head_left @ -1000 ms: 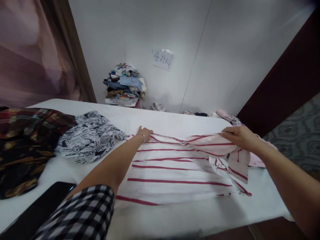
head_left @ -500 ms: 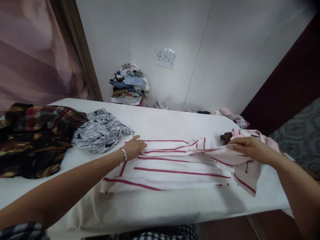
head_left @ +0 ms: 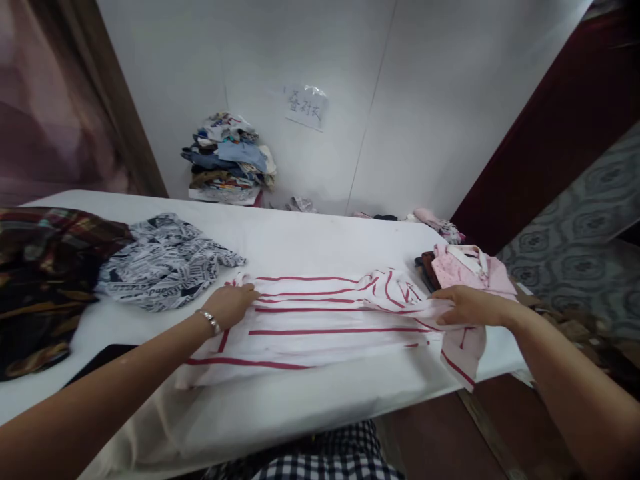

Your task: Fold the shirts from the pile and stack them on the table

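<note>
A white garment with red stripes (head_left: 325, 327) lies folded lengthwise on the white table (head_left: 310, 247). My left hand (head_left: 231, 305) presses flat on its left end, a bracelet on the wrist. My right hand (head_left: 463, 307) lies on its right end, near the collar, fingers on the cloth. A loose part of the garment hangs over the table's right front corner.
A black-and-white printed garment (head_left: 160, 263) and a dark plaid one (head_left: 45, 267) lie at the left. Folded pink clothes (head_left: 467, 267) sit at the right end. A clothes pile (head_left: 227, 157) stands by the wall. A dark flat object (head_left: 100, 357) lies near the front edge.
The striped garment has been folded over toward me and is narrower. Both hands came nearer along with it, and the view shifted to the right.
</note>
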A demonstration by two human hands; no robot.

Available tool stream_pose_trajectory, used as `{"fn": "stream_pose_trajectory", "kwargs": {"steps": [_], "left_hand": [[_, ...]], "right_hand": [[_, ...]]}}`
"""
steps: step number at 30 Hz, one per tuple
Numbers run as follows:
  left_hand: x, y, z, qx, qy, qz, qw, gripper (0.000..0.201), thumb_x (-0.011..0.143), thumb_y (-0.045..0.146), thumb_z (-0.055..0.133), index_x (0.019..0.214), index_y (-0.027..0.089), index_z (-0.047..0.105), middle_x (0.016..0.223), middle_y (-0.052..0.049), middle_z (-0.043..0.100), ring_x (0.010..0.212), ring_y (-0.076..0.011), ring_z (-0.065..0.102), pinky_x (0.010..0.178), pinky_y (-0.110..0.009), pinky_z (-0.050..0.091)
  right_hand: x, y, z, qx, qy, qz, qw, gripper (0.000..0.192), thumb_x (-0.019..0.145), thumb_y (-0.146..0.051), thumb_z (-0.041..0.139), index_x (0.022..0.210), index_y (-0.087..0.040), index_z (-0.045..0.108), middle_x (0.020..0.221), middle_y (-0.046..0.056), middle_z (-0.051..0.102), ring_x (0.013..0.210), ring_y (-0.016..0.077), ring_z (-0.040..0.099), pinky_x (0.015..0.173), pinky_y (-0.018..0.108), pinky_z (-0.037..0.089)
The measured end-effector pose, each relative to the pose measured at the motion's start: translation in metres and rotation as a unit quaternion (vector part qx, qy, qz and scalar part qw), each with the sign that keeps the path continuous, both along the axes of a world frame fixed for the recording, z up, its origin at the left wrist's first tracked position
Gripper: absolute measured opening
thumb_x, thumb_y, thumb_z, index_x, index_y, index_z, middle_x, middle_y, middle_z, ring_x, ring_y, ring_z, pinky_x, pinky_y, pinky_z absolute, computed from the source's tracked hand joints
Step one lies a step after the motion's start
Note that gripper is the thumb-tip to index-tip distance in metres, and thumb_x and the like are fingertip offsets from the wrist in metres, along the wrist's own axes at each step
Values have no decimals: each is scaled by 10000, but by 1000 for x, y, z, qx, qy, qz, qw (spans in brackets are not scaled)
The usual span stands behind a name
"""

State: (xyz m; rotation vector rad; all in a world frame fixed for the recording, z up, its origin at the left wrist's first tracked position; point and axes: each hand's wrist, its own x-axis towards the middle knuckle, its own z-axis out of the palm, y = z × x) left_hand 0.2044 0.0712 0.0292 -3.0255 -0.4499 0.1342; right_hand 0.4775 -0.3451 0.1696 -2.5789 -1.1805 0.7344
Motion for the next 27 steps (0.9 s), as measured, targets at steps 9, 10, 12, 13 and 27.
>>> {"fn": "stream_pose_trajectory", "kwargs": {"steps": [9,10,12,13,27], "left_hand": [[-12,7,-13,-51,-39,10,998,489,772,41,332,1086,210,666,1121,-129,652,895,-292,652,766,-436,484],[-12,7,-14,-54,-42,16,998,484,759,50,356,1099,208,663,1144,-133,648,928,-305,648,787,-453,481],[-13,4,-10,-45,-52,24,997,485,721,81,422,1130,203,651,1205,-138,629,1021,-333,621,854,-491,459],[-13,0,-7,-41,-59,22,997,491,706,107,454,1150,202,641,1235,-139,617,1075,-344,596,896,-509,438],[91,-132,27,-744,-174,-67,642,637,747,483,667,1290,191,506,1312,-135,575,1162,-280,565,947,-419,476]], "right_hand": [[-47,17,16,-39,127,83,988,324,721,-426,635,933,-196,718,845,2,688,754,191,608,643,243,458],[-47,19,15,-42,118,83,989,317,714,-411,641,939,-201,716,851,0,689,755,190,608,645,242,457],[-45,23,14,-48,96,78,991,328,687,-385,662,960,-210,716,874,-2,695,774,197,614,653,242,460],[-43,25,14,-53,84,76,992,339,675,-375,670,970,-216,715,882,-3,698,782,201,619,655,244,462],[-77,202,41,26,-129,340,931,319,717,-161,648,1006,-278,719,1007,15,710,940,223,634,853,366,470]]}}
